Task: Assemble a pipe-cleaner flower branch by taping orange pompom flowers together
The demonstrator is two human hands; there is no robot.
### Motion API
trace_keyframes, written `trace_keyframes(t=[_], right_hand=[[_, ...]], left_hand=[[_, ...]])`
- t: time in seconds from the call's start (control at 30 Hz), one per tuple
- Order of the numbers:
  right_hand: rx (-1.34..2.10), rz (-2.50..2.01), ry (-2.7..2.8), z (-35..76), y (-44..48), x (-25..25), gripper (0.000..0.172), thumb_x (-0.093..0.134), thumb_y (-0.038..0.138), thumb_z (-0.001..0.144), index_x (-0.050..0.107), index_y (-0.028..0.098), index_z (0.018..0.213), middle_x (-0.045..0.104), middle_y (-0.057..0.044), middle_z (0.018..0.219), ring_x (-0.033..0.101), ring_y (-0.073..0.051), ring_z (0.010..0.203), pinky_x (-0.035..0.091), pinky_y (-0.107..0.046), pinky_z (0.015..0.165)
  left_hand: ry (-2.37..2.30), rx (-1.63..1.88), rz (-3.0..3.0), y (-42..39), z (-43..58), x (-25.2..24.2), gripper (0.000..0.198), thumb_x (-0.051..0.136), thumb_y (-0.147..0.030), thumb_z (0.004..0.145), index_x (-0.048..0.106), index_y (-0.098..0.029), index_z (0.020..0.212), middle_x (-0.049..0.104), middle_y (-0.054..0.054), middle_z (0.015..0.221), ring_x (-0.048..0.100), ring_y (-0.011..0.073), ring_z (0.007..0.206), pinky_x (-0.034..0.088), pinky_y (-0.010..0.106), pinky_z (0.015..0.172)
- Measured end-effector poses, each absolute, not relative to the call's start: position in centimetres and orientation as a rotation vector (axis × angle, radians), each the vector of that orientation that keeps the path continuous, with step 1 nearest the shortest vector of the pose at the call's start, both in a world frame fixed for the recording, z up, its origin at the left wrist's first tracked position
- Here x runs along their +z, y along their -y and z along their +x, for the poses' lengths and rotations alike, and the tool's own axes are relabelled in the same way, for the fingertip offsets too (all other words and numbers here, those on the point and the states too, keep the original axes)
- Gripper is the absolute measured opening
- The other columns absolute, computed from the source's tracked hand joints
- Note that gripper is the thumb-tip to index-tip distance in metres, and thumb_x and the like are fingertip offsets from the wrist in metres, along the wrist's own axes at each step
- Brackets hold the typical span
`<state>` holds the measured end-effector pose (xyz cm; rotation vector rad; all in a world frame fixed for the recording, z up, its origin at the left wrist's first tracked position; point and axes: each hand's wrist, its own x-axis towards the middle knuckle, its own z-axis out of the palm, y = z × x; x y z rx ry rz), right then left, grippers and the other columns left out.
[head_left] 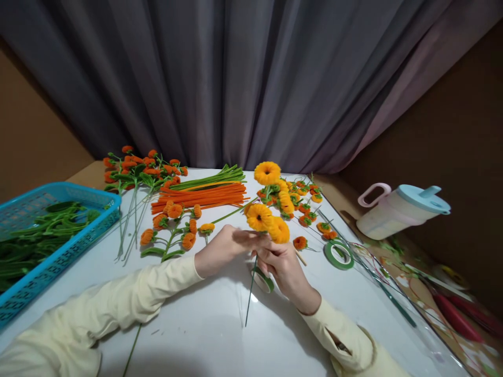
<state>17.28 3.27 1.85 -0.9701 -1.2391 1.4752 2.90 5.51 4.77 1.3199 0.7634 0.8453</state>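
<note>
Near the middle of the table, my left hand (231, 243) and my right hand (282, 264) meet, both closed around the stem (251, 293) of a yellow chenille-stem flower spray. Its fluffy blooms (260, 217) stand above my fingers, and the thin dark green wire end points down toward me. Just below my right fingers is a roll of green floral tape (267, 281); whether they hold it or it rests on the table, I cannot tell. Part of the stem is hidden by my fingers. A finished-looking orange flower spray (171, 238) lies left of my left hand.
Orange chenille stems (200, 197) and green ones (212, 179) lie behind. A blue basket (118, 204) holds green leaves at left. Small flower heads (306, 207), another tape roll (338, 255), a cup (396, 209) and red-handled pliers (456, 317) are at right.
</note>
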Motion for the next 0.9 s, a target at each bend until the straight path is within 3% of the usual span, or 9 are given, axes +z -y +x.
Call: trace_keyframes(t=[0.1,0.23,0.43,0.57,0.7,0.9], right_hand=[[1.341,-1.040,1.322,17.2,-3.0,2.2,0.035,0.062,0.036,0.072,0.053,0.014,0.047,0.037,0.006,0.035,0.027,-0.005,0.034,0.020,-0.021,0.037],[1.300,-1.022,1.414,17.4,-3.1,2.8,0.029,0.062,0.036,0.074,0.060,0.012,0.056,0.037,0.006,0.037,0.027,-0.005,0.035,0.019,-0.020,0.036],[1.678,-0.851,1.439,18.4,-4.3,1.8,0.029,0.061,0.038,0.077,0.065,0.010,0.070,0.045,0.005,0.039,0.028,-0.003,0.031,0.018,-0.019,0.033],[1.953,-0.691,1.276,18.1,-4.4,0.5,0.029,0.067,0.039,0.069,0.058,0.012,0.063,0.045,0.007,0.037,0.027,-0.003,0.028,0.020,-0.017,0.031],[2.034,-0.657,1.243,17.4,-3.8,0.2,0.030,0.069,0.038,0.063,0.052,0.015,0.054,0.037,0.009,0.033,0.025,-0.003,0.029,0.026,-0.018,0.032],[2.018,-0.659,1.224,17.4,-3.5,0.7,0.033,0.071,0.042,0.060,0.060,0.011,0.056,0.041,0.006,0.035,0.030,-0.004,0.029,0.019,-0.019,0.031]], left_hand=[[-0.863,0.930,1.327,-5.2,2.9,5.2,0.021,0.068,-0.028,0.067,0.060,-0.011,0.058,0.056,-0.001,0.057,0.048,0.0117,0.059,0.039,0.022,0.059],[-0.828,0.976,1.301,-5.1,2.8,5.5,0.016,0.069,-0.024,0.066,0.062,-0.011,0.060,0.059,0.001,0.059,0.052,0.0132,0.061,0.043,0.023,0.061],[-0.701,0.931,1.166,-5.7,2.6,4.3,0.023,0.070,-0.027,0.067,0.061,-0.011,0.052,0.058,0.000,0.052,0.054,0.0129,0.058,0.045,0.026,0.066],[-0.604,0.829,1.170,-5.9,2.5,3.2,0.024,0.073,-0.033,0.063,0.069,-0.010,0.070,0.063,0.003,0.062,0.051,0.0112,0.054,0.042,0.023,0.053],[-0.449,0.694,1.179,-5.9,2.1,2.8,0.033,0.067,-0.042,0.069,0.072,-0.012,0.082,0.068,0.008,0.076,0.053,0.0118,0.056,0.044,0.023,0.052],[-0.420,0.597,1.221,-5.7,2.4,3.5,0.024,0.070,-0.033,0.068,0.070,-0.013,0.082,0.062,0.001,0.059,0.055,0.0124,0.058,0.046,0.023,0.058]])
